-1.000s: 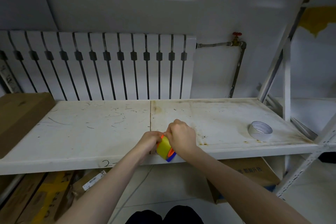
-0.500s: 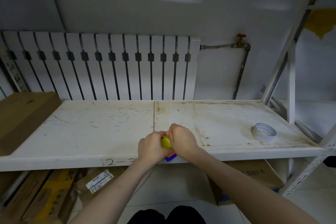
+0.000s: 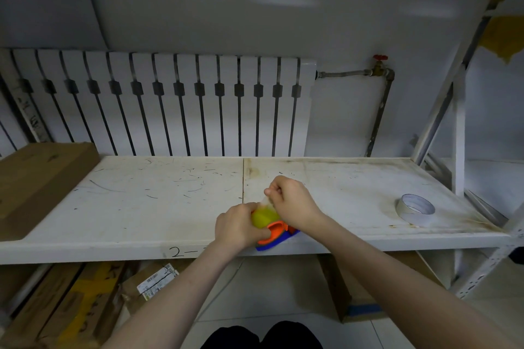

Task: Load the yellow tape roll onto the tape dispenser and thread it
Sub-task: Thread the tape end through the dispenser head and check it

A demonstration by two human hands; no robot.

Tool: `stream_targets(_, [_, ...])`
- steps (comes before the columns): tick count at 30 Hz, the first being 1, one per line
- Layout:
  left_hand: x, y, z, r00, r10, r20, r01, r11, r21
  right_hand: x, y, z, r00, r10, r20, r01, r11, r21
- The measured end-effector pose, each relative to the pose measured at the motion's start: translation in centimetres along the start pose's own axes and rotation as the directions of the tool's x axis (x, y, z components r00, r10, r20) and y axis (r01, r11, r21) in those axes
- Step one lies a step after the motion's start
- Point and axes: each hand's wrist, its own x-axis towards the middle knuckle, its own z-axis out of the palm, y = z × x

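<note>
At the front edge of the white shelf (image 3: 141,207), the left hand (image 3: 239,228) clamps the orange-and-blue tape dispenser (image 3: 276,235) steady, yellow tape roll (image 3: 265,217) seated on it. Just behind, the right hand (image 3: 292,204) pinches the pale tape end (image 3: 266,202), apparently for threading.

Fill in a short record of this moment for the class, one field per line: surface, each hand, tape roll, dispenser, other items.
surface: scuffed white shelf
left hand: left hand grips the dispenser and roll from the left side
right hand: right hand pinches a pale strip of tape pulled up from the roll
tape roll: yellow tape roll sits in the dispenser, between the hands
dispenser: orange and blue tape dispenser at the shelf's front edge
other items: white tape roll far right; cardboard box far left
</note>
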Motion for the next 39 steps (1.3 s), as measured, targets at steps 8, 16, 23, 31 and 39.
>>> stream_targets(8, [0.0,-1.5,-0.4,0.999,0.05,0.004,-0.05,0.998,-0.039,1.6,3.2,-2.1,0.961,0.273,-0.044,-0.249,0.922,0.297])
stream_targets(16, [1.0,-0.9,-0.4,0.998,0.065,0.007,-0.061,0.966,-0.249,2.0,4.1,-1.6,0.953,0.283,-0.107,-0.208,0.87,0.446])
stream_targets(23, [2.0,1.0,-1.1,0.973,0.037,-0.226,-0.102,0.953,-0.284,2.5,2.9,-2.6,0.917,0.23,-0.325,0.001,0.815,0.58])
stream_targets(31, [1.9,0.0,2.2,0.989,-0.101,-0.108,0.082,0.983,-0.167,1.6,6.0,0.2,0.942,0.329,-0.071,-0.235,0.793,0.562])
stream_targets(39, [3.2,-0.1,1.4,0.991,0.011,-0.133,-0.027,0.993,-0.119,2.6,5.7,1.2,0.961,0.257,-0.102,-0.182,0.865,0.468])
